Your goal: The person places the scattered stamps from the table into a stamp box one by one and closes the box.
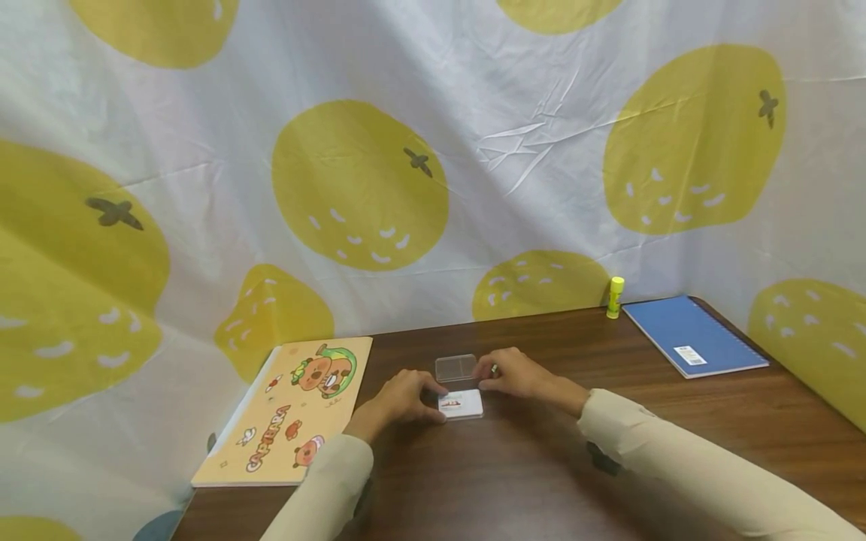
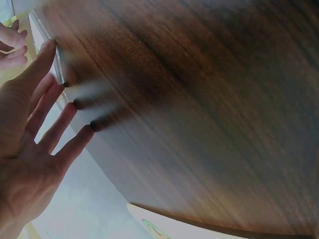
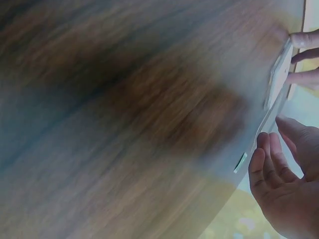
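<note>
A shallow clear plastic box (image 1: 461, 415) lies on the table with white printed cards (image 1: 467, 403) inside. At its left end, the thumb and index finger of my left hand (image 1: 404, 396) grip the box's opposite sides; the left wrist view shows the thumb (image 2: 46, 50) on the near edge and the other fingers stretched to the tabletop. Just behind the box lies a clear rectangular lid (image 1: 455, 367). My right hand (image 1: 517, 374) hovers with loosely bent fingers, fingertips right at the lid's right end. Beside those fingers is a small green-and-white thing (image 3: 240, 163), mostly hidden in the head view.
A cartoon-covered drawing book (image 1: 284, 413) lies on the left of the brown wooden table (image 1: 514, 473). At the back right, a yellow-green glue stick (image 1: 615, 298) stands upright near a blue notebook (image 1: 690, 330). Fruit-patterned cloth (image 1: 528, 188) hangs behind the table.
</note>
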Tool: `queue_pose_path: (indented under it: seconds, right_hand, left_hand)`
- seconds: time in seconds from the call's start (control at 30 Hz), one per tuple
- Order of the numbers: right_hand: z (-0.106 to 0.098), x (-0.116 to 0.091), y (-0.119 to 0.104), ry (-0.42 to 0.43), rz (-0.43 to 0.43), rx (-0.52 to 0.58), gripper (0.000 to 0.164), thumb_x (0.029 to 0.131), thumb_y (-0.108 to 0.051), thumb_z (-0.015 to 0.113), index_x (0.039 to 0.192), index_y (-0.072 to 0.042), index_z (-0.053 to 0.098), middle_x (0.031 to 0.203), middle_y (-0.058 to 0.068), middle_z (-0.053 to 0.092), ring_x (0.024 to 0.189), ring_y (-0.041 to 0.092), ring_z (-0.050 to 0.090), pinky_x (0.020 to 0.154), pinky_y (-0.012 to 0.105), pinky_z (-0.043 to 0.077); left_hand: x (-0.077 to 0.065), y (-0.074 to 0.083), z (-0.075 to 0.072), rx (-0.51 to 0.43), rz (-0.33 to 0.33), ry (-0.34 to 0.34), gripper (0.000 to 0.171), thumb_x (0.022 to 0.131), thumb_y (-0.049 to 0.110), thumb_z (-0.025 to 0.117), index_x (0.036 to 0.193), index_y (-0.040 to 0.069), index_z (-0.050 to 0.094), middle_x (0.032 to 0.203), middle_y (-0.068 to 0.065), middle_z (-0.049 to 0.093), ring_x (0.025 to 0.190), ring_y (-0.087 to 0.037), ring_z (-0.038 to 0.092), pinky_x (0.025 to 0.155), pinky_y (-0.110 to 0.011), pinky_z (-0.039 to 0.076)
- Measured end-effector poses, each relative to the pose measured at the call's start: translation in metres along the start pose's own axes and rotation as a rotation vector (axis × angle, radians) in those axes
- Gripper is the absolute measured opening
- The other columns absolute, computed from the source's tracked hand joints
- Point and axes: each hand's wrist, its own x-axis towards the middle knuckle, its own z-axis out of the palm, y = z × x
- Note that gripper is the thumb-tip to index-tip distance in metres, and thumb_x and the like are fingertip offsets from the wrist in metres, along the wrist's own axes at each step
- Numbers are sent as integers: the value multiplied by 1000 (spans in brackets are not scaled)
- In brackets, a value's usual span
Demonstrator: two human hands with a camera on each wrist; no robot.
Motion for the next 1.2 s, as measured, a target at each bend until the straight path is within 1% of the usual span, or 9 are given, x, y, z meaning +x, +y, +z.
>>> queue_pose_path:
  seconds: [0.1, 0.23, 0.37, 0.5, 0.6, 0.73, 0.87, 1.03, 1.2]
  right_hand:
    - [-3, -1, 4, 3, 3, -6, 13, 91, -3, 77, 105, -3, 77, 96, 9, 75, 83, 20, 72, 74, 29, 59]
    - [-9, -1, 7, -5, 38, -21, 16, 91, -3, 76, 107, -5, 78, 98, 8, 75, 80, 14, 69, 71, 26, 57]
    - [-14, 0, 11, -5, 65, -50, 19, 91, -1, 76, 109, -5, 77, 98, 9, 75, 79, 11, 66, 70, 27, 57]
    - [-20, 1, 16, 11, 74, -69, 19, 91, 2, 74, 109, -2, 77, 98, 11, 75, 83, 16, 68, 74, 33, 59]
    - [-23, 3, 21, 12, 99, -55, 19, 92, 4, 72, 110, -2, 77, 100, 12, 77, 87, 19, 70, 76, 34, 60]
    - [-24, 4, 27, 15, 103, -58, 18, 92, 4, 71, 109, 0, 76, 99, 12, 77, 88, 20, 71, 77, 34, 60]
    - [-22, 6, 31, 25, 107, -74, 17, 91, 4, 73, 107, 0, 76, 97, 11, 77, 89, 23, 71, 78, 37, 60]
    - [-21, 7, 37, 26, 122, -71, 17, 91, 4, 71, 107, 1, 76, 99, 11, 78, 92, 23, 73, 79, 38, 60]
    - [-19, 9, 39, 18, 124, -60, 19, 92, 6, 70, 110, 2, 76, 105, 13, 78, 99, 28, 73, 83, 40, 60]
  left_hand:
    - [0, -1, 0, 0, -5, 2, 43, 76, 34, 94, 115, 21, 81, 118, 0, 75, 118, -24, 66, 102, -44, 52]
    - [0, -2, 1, 4, -8, 5, 43, 76, 33, 94, 115, 21, 81, 118, 0, 75, 118, -24, 66, 102, -44, 52]
    - [0, -2, 2, 8, -4, 11, 44, 75, 34, 94, 115, 21, 81, 118, 1, 75, 117, -24, 66, 102, -43, 52]
    - [-1, -1, 0, 16, 11, 20, 43, 74, 34, 95, 114, 20, 82, 116, 1, 75, 116, -24, 67, 100, -43, 53]
    - [-1, -1, 0, 17, 20, 26, 43, 74, 33, 95, 113, 19, 82, 115, 0, 75, 114, -23, 67, 99, -42, 53]
    - [0, -2, 1, 13, 14, 27, 43, 74, 33, 95, 112, 20, 82, 115, 1, 75, 114, -22, 67, 100, -41, 53]
    - [0, -2, 1, 9, 4, 21, 43, 74, 33, 95, 113, 20, 82, 115, 1, 75, 115, -23, 67, 101, -42, 52]
    - [0, -1, 0, 1, -2, 12, 43, 75, 33, 95, 114, 20, 82, 117, 0, 75, 117, -24, 66, 103, -43, 51]
    - [-1, 2, -1, 9, -10, 9, 44, 75, 33, 94, 115, 20, 81, 118, 1, 74, 118, -24, 65, 103, -43, 51]
